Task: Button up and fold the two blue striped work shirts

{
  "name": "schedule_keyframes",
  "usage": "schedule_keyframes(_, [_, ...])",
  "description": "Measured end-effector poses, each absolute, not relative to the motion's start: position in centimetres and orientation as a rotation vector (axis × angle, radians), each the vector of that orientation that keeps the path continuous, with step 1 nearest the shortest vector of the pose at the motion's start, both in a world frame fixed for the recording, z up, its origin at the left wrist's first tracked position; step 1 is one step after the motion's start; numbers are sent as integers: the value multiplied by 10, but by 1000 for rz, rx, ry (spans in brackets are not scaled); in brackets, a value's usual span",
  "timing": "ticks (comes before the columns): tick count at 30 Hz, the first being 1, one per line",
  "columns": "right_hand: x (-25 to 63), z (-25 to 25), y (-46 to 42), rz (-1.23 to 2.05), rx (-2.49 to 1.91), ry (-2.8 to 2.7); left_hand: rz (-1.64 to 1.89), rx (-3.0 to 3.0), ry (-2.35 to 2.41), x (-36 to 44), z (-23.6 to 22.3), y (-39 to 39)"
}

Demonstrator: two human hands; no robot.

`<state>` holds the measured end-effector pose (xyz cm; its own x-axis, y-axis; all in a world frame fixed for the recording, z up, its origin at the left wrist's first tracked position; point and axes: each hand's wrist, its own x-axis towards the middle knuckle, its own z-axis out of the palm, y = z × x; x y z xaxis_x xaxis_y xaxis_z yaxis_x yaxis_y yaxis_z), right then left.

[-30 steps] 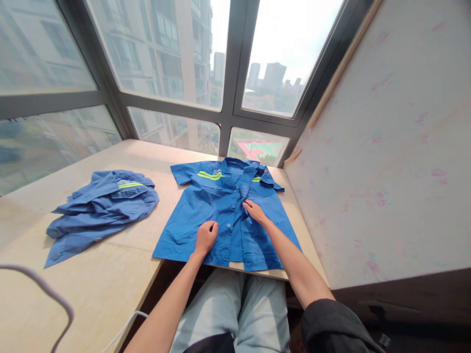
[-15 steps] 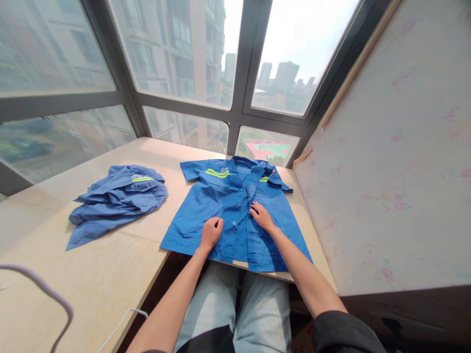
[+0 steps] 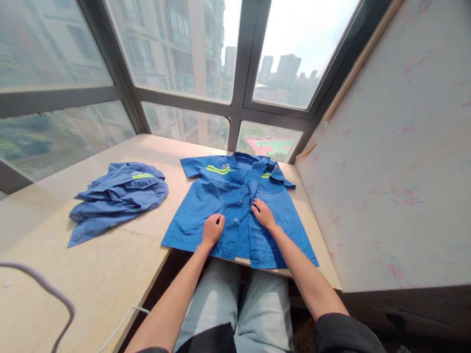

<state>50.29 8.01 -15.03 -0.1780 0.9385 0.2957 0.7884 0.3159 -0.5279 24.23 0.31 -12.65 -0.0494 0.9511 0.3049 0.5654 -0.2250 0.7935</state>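
A blue short-sleeved work shirt lies spread in front of me with its collar towards the window. Yellow-green stripes cross its chest, and buttons run down the left-hand front edge. The two fronts part near the hem. My left hand rests on the left-hand front in a loose fist, with nothing visible in it. At the inner edge of the other front is my right hand, its bent fingers closed on the cloth. The fingertips are partly hidden by the fabric.
A second blue garment, with a yellow-green stripe, lies crumpled at the left on the pale wooden table. A grey cable and a thin white cord are at lower left. Windows stand behind; a flowered wall bounds the right.
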Motion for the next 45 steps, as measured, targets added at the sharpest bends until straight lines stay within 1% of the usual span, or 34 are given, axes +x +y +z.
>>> schedule_keyframes(14, [503,-153,80,330,-1446,-1970,1184,1811,1599,243,-125,2])
schedule_keyframes(20, [503,-145,73,309,-1366,-1940,1197,1792,1588,243,-125,2])
schedule_keyframes(24, [496,-135,49,282,-1258,-1934,1199,1788,1579,242,-125,2])
schedule_keyframes(28, [485,-126,10,309,-1160,-2047,1186,1813,1569,243,-126,1])
schedule_keyframes(36, [484,-122,-54,493,-1190,-2094,1196,1831,1552,242,-127,1])
schedule_keyframes(45, [493,-119,-93,501,-1248,-1971,1187,1805,1565,242,-125,0])
